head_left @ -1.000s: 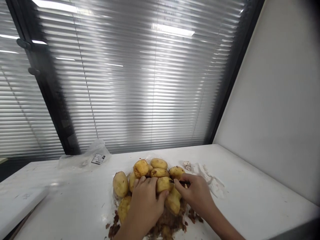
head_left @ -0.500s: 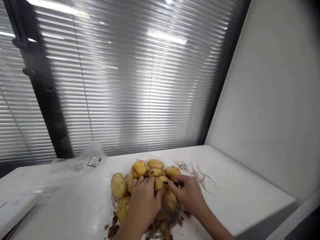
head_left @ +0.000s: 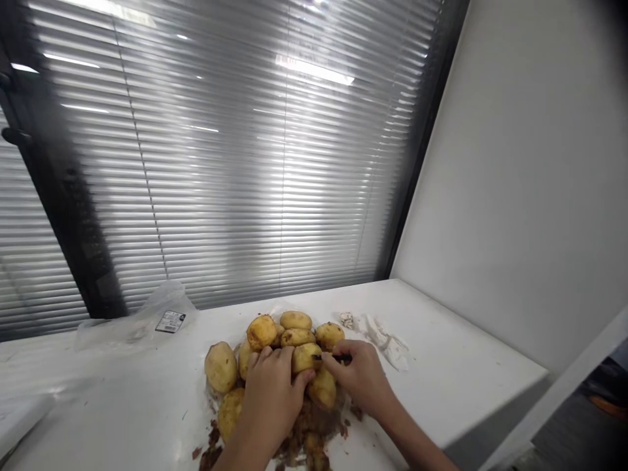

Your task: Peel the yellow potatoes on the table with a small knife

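Observation:
Under the fingers of my left hand (head_left: 276, 389) is a pale yellow potato (head_left: 307, 358), gripped from its left side. My right hand (head_left: 357, 373) is closed around a thin black-handled tool (head_left: 343, 358), its dark tip against that potato's right side. Whether it is a knife or a peeler I cannot make out. Around both hands lie several more potatoes, among them a large pale one (head_left: 220, 367) at the left and an orange-tinged one (head_left: 261, 331) behind. Brown peelings (head_left: 309, 432) are heaped below my hands, partly covered by my left arm.
On the white table (head_left: 132, 392), a clear plastic bag (head_left: 142, 320) with a label lies at the back left. Crumpled tissues (head_left: 385, 340) lie right of the potatoes. A white flat object (head_left: 22, 418) is at the left edge. Blinds and a white wall (head_left: 515, 196) bound the table.
The view has turned slightly right, so everything appears shifted left. Both hands keep their hold on the potato and the tool, the tool's tip still against the potato.

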The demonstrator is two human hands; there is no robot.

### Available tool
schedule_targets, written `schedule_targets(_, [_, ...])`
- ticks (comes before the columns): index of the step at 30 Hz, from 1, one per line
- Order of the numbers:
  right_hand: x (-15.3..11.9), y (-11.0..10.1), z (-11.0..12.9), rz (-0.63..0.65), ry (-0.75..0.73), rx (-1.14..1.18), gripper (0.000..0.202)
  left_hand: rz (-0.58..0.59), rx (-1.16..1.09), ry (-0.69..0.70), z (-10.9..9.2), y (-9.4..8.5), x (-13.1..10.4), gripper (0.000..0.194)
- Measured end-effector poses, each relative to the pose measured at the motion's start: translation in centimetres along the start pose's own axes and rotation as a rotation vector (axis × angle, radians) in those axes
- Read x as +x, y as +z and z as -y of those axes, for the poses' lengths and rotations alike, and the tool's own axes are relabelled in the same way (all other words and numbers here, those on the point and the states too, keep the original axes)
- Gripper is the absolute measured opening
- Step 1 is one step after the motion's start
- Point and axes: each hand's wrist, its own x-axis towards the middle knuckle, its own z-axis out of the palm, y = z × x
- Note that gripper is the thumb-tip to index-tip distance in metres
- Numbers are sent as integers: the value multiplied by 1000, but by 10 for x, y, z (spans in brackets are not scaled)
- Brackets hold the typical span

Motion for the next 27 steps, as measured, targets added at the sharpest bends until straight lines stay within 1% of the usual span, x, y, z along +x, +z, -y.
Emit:
schedule_targets(4, [3, 1, -7, -53, 19, -29, 32, 14, 16, -15, -1, -2, 0, 31])
schedule_targets(6, [4, 1, -11, -55, 31, -36, 32, 20, 15, -10, -2, -3, 1, 29])
schedule_targets(10, [1, 1, -15, -44, 25, 21, 33, 19, 24, -1, -2, -4, 2, 29])
schedule_targets(17, [-3, 3, -15, -42, 37, 115, 32, 20, -2, -10, -2, -5, 2, 29])
schedule_targets(22, [-3, 2, -16, -8, 56, 164, 32, 10, 10, -22, -2, -6, 3, 31])
schedule_targets(27, [-6, 2, -11, 9, 51, 212, 32, 21, -4, -16, -2, -6, 2, 32])
